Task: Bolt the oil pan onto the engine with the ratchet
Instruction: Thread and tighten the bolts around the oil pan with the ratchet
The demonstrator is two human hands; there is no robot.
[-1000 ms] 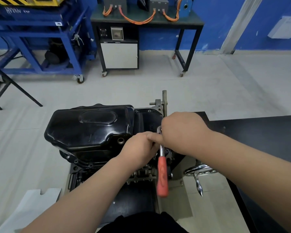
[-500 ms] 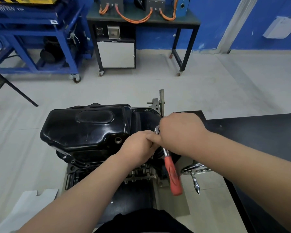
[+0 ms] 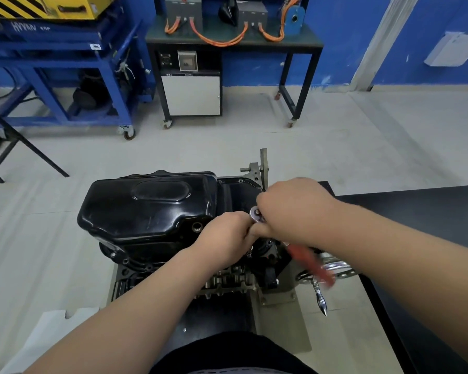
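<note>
- Our right hand (image 3: 292,209) sits knuckles-up at the pan's right end. Its fingers are curled down round the neck of the ratchet (image 3: 256,215), and its thumb reaches left to touch the other hand.
- The ratchet's chrome head shows just left of that hand. Its red handle (image 3: 310,263) comes out from under the right wrist, slanting down and to the right, and it is blurred.
- Our left hand (image 3: 224,238) is a fist just below and left of the ratchet head. What its curled fingers close on is hidden, so we cannot tell whether it holds anything.
- Both bare forearms (image 3: 135,306) rise from the bottom edge and converge there.
- The oil pan (image 3: 152,206), glossy black, lies on top of the engine (image 3: 227,283). Its deep part is to the left and its shallow part is under our hands.
- The engine rests on a grey stand (image 3: 278,327), with a chrome crank (image 3: 320,299) just to its right, below the red handle.
- A black worktop (image 3: 416,211) runs along the stand's right side.
- The floor (image 3: 362,136) is pale grey, with a white sheet (image 3: 46,330) lying at the lower left.
- Against the blue wall (image 3: 343,36) stands a blue cart (image 3: 52,52) on castors.
- Beside the cart is a black trolley (image 3: 295,43) carrying grey boxes and orange cables (image 3: 219,40), with a white cabinet (image 3: 192,94) under it.
</note>
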